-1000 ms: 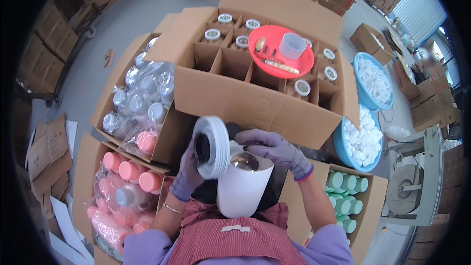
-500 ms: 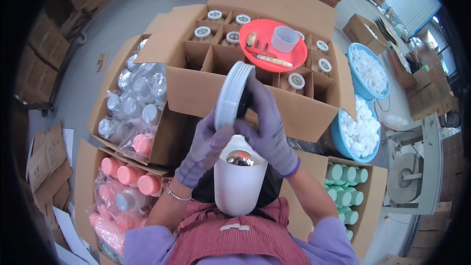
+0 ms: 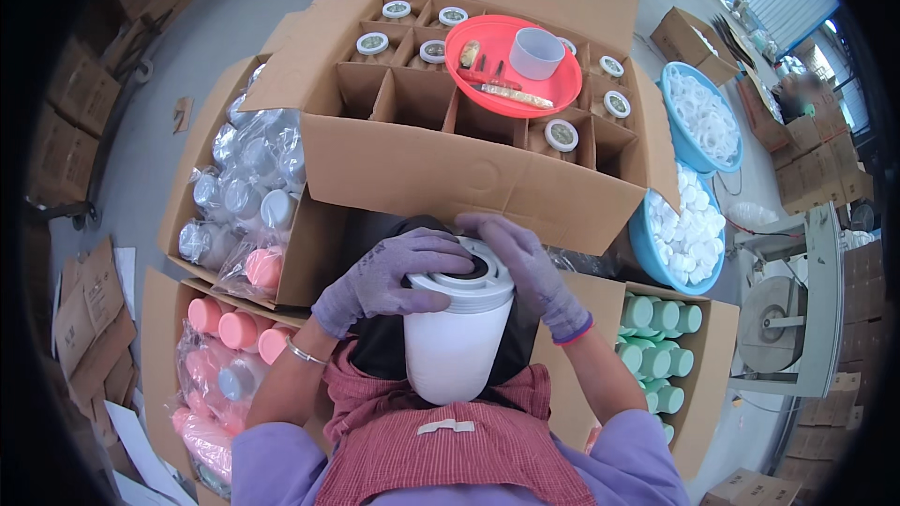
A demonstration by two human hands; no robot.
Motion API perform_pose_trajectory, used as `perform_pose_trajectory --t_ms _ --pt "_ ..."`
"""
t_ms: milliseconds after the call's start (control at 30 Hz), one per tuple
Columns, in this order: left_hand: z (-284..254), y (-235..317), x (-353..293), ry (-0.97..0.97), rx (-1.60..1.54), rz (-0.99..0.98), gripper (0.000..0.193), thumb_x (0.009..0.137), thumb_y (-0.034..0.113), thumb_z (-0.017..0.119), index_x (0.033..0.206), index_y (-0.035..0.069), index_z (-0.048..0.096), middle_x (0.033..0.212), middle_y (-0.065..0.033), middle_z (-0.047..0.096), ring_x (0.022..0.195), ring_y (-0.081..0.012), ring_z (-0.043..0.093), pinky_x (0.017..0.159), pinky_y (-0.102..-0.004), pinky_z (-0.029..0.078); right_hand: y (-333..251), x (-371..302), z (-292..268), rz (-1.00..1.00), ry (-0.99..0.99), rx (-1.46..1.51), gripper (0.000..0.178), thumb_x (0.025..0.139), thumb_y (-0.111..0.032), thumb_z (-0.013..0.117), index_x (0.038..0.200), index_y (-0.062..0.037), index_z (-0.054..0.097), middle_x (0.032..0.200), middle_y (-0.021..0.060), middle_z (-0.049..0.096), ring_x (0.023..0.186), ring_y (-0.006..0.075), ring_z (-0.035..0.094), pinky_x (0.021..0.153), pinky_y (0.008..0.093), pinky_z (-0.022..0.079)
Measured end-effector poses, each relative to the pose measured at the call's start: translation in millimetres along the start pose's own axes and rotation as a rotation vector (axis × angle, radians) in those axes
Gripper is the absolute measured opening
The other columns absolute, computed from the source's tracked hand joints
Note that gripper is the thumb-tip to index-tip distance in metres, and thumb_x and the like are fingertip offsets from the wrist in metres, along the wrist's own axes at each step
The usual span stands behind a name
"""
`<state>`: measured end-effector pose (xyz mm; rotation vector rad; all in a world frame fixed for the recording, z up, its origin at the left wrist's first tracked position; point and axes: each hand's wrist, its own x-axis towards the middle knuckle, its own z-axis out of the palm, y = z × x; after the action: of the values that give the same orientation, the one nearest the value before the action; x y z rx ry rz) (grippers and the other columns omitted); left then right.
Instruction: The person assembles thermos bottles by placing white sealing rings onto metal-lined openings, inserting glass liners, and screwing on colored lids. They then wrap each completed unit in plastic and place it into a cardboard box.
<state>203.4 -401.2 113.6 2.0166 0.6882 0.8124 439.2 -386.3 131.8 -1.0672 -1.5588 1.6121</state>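
Observation:
A white cylindrical container body [image 3: 454,356] with a rounded bottom stands upright between my legs, against the red checked apron. On its top sits a thick white threaded collar [image 3: 480,299] with a dark opening in the middle. My left hand [image 3: 394,274], in a purple-grey glove, is closed on the collar, fingers over its top and thumb along the near side. My right hand [image 3: 532,272], gloved alike, lies along the collar's right side with its fingers stretched out past the far rim. Whether the collar is fully seated cannot be seen.
Ahead stands a divided carton [image 3: 469,155] of lidded jars, with a red tray [image 3: 562,98] across it. Bagged bottles fill a carton [image 3: 295,267] at left; pink-capped ones lie nearer. Green-capped bottles [image 3: 656,351] and blue basins [image 3: 734,152] of white parts are at right.
The white collar, held tilted above the container before, now lies level on its top. Both hands have come down with it, and my right hand has shifted to its side.

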Motion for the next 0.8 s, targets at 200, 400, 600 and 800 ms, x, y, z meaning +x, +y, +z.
perform_pose_trajectory --t_ms 200,400,600,800 --pt "8 16 -22 -0.013 0.33 0.033 0.055 0.077 0.038 0.075 0.122 0.007 0.063 0.126 -0.011 0.063 0.124 -0.0323 0.053 0.111 -0.0537 0.033 30 10 10 -0.174 -0.193 0.051 0.031 0.103 -0.019 0.044 0.116 0.0019 0.064 0.122 0.0148 0.063 0.113 0.0241 0.061 0.1 0.0325 0.045" --pt "36 60 -16 0.103 0.532 -0.107 0.061 0.081 0.043 0.07 0.122 -0.001 0.059 0.118 -0.0174 0.061 0.117 -0.0339 0.057 0.112 -0.0456 0.034 77 47 2 -0.223 -0.531 0.318 0.032 0.101 -0.017 0.042 0.118 0.0019 0.061 0.129 0.016 0.061 0.113 0.0253 0.062 0.103 0.0318 0.043" --pt "41 -31 -15 0.444 -0.381 -0.199 0.041 0.107 0.023 0.037 0.137 -0.003 0.049 0.135 -0.0147 0.053 0.131 -0.0202 0.044 0.112 -0.0314 0.032 -15 -48 -3 -0.397 -0.25 -0.519 0.042 0.096 -0.025 0.053 0.133 -0.0051 0.057 0.131 0.0152 0.06 0.112 0.0271 0.062 0.104 0.0366 0.043" --pt "95 -31 -3 -0.032 -0.472 -0.142 0.054 0.105 0.038 0.043 0.14 -0.003 0.046 0.14 -0.0182 0.052 0.133 -0.0293 0.046 0.114 -0.0387 0.034 -66 -123 -19 -0.441 -0.208 -0.816 0.063 0.079 -0.029 0.075 0.137 -0.0127 0.056 0.118 0.0084 0.065 0.103 0.0261 0.063 0.093 0.0403 0.048"
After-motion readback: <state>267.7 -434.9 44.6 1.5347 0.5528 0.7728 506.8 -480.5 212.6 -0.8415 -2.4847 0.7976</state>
